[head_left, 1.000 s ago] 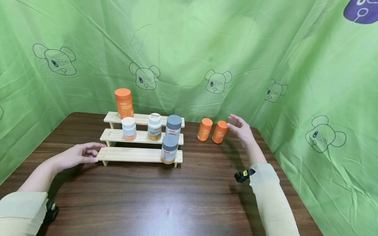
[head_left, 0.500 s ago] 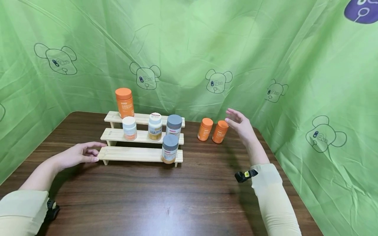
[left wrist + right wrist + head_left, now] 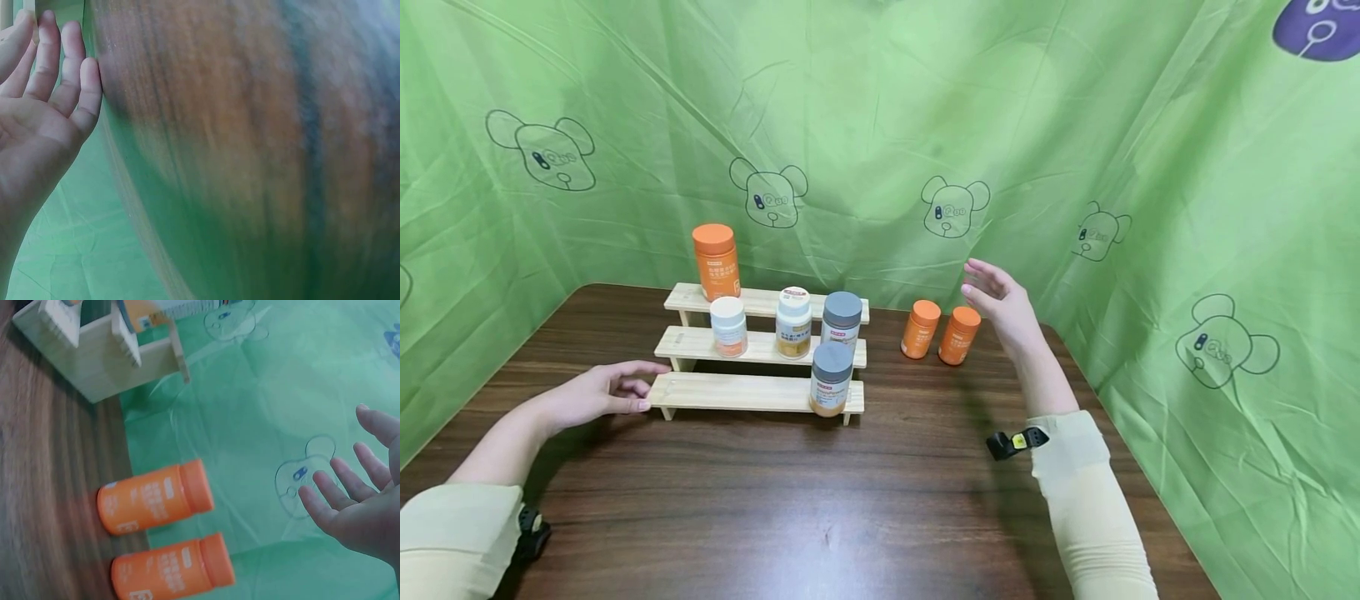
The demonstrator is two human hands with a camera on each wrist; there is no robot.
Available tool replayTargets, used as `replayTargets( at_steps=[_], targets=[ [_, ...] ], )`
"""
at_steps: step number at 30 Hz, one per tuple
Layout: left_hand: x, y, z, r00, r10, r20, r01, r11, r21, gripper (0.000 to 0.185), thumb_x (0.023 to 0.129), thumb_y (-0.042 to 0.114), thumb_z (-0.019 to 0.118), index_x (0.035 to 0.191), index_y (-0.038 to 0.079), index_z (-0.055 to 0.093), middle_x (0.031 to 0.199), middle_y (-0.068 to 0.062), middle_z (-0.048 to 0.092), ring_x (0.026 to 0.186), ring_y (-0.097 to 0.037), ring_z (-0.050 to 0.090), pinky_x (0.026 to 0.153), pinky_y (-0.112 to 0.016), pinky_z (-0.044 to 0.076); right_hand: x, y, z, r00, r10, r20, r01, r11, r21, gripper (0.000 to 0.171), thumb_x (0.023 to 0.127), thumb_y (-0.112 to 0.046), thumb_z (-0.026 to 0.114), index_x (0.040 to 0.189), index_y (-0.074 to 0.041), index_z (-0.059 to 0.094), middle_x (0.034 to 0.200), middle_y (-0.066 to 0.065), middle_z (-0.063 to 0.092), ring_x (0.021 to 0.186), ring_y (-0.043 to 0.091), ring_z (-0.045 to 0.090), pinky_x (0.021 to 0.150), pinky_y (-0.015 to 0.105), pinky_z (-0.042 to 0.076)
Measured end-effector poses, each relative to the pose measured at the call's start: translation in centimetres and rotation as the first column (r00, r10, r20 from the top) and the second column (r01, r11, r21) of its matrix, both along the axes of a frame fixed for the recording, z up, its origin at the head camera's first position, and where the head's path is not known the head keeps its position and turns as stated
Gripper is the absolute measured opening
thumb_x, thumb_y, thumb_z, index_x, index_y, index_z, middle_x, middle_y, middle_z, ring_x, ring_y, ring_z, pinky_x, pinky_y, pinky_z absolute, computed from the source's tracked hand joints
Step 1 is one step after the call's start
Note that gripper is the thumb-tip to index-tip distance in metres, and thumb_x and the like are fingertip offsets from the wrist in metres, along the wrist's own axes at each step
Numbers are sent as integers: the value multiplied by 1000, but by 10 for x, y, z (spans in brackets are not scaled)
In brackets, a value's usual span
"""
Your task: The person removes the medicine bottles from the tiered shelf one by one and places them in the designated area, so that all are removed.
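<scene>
Head view: the left hand (image 3: 595, 396) is pinching the left end of a three-tier wooden rack's (image 3: 730, 392) lowest shelf between thumb and forefinger. The right hand (image 3: 1006, 312) is hovering apart from a small orange bottle (image 3: 958, 337) and its matching orange neighbour (image 3: 920, 330), fingers parted and gently bent, holding nothing. Both bottles are standing upright on the dark wooden table (image 3: 760, 500), right of the rack. A large orange bottle (image 3: 717, 262) is occupying the top shelf's left end. A white-capped peach-based bottle (image 3: 729, 327), a yellow-labelled white bottle (image 3: 793, 323) and a partly hidden grey-lidded jar (image 3: 841, 312) are lining the middle shelf; another grey-lidded jar (image 3: 831, 380) is sitting at the lowest shelf's right end. Green bear-printed cloth (image 3: 865, 167) is hanging behind.
</scene>
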State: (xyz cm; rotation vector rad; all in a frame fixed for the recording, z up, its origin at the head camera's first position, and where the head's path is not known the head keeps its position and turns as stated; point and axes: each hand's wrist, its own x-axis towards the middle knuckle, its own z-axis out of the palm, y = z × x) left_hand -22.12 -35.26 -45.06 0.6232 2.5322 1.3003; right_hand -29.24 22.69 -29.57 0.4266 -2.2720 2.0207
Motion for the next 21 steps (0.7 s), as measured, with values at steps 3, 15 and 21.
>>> replayTargets(
  at_steps=[3,15,21],
  targets=[
    [0,0,0,1000,-2,-1,2,1000,3,57,89,12,64,137,-5,38,100,-9,66,89,-5,61,74,-19,45,3,-8,7,1000,4,-9,-4,1000,-8,56,89,-9,65,140,-6,43,143,11,45,127,24,47,97,30,43],
    [0,0,-1,1000,0,-7,1,1000,19,57,89,11,64,137,-5,38,99,-9,66,88,-6,61,73,-19,45,-10,-32,17,996,58,-61,-59,998,-10,55,88,-11,66,139,-11,45,141,6,48,129,26,45,104,39,37],
    [0,0,-2,1000,-6,-2,6,1000,24,57,89,11,64,137,-5,38,99,-10,66,88,-6,62,73,-19,45,-8,-50,26,992,94,-81,-94,996,-3,53,87,-13,68,136,-14,50,138,4,51,128,25,46,105,38,36]
  ],
)
